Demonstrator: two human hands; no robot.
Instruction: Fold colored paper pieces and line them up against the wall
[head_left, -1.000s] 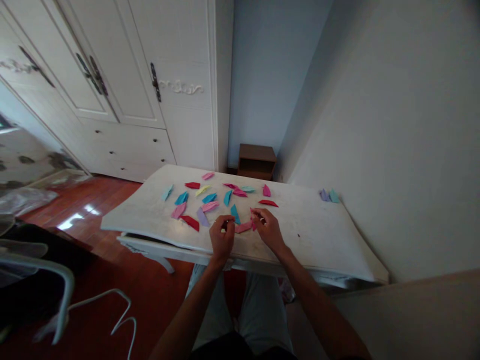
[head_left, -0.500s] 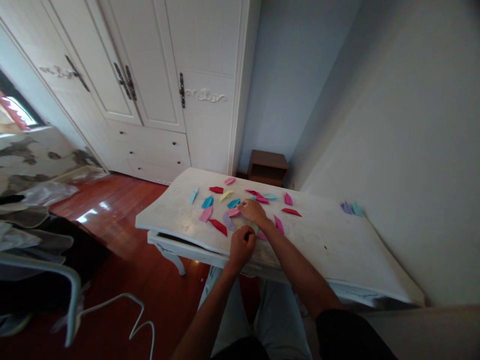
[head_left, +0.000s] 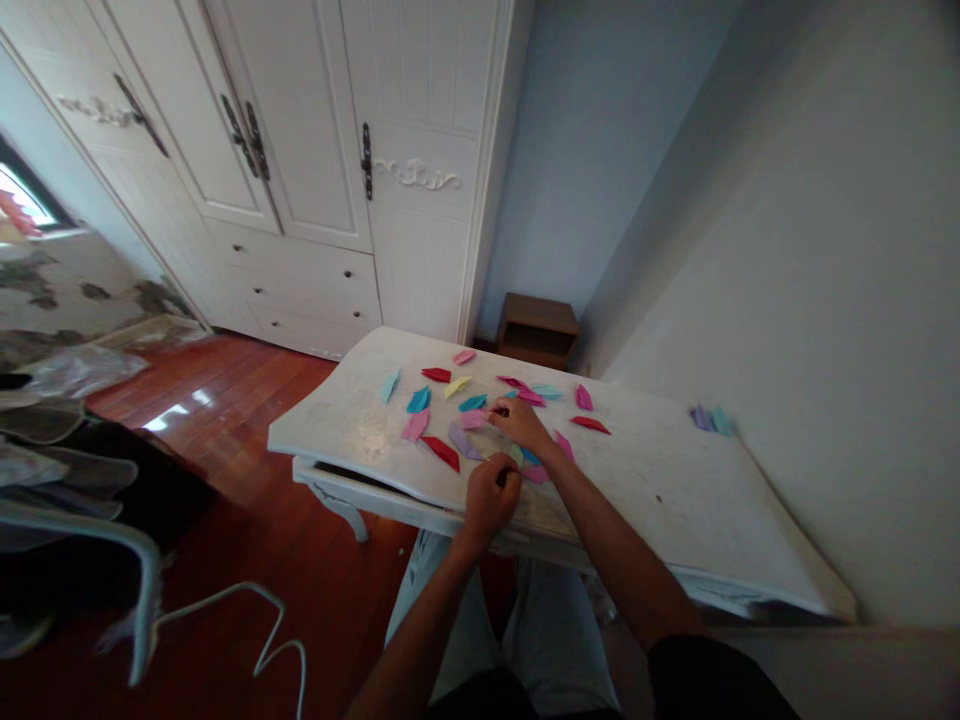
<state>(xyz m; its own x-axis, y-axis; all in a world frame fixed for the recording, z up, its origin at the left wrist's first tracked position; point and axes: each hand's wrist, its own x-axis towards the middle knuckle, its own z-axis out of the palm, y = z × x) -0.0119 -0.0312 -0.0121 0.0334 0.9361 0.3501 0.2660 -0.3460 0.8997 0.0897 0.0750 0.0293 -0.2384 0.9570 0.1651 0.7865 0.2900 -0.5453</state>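
My left hand (head_left: 491, 495) is closed near the front edge of the white table (head_left: 637, 520), its fingers curled in; what they hold, if anything, is hidden. A pale green folded paper (head_left: 516, 455) shows right beside its fingertips. Just beyond it, my right hand (head_left: 521, 424) reaches left with thumb and forefinger pinched at the right end of a pink folded paper (head_left: 472, 420). Close by lie a lilac folded paper (head_left: 464, 441), a red one (head_left: 441, 453) and a blue one (head_left: 472, 402). Another blue piece (head_left: 529, 457) shows under my right wrist.
More folded papers are spread over the table, including a yellow one (head_left: 457, 386) and a red one (head_left: 590, 425). A lilac piece (head_left: 702, 417) lies by the wall. Behind stand a white wardrobe (head_left: 300, 180) and a brown cabinet (head_left: 541, 312). A white cable (head_left: 277, 620) crosses the floor.
The view has shifted a little. My right hand has drawn slightly right, uncovering more of the pink paper and the blue piece under its wrist. My left hand stays closed in nearly the same place.
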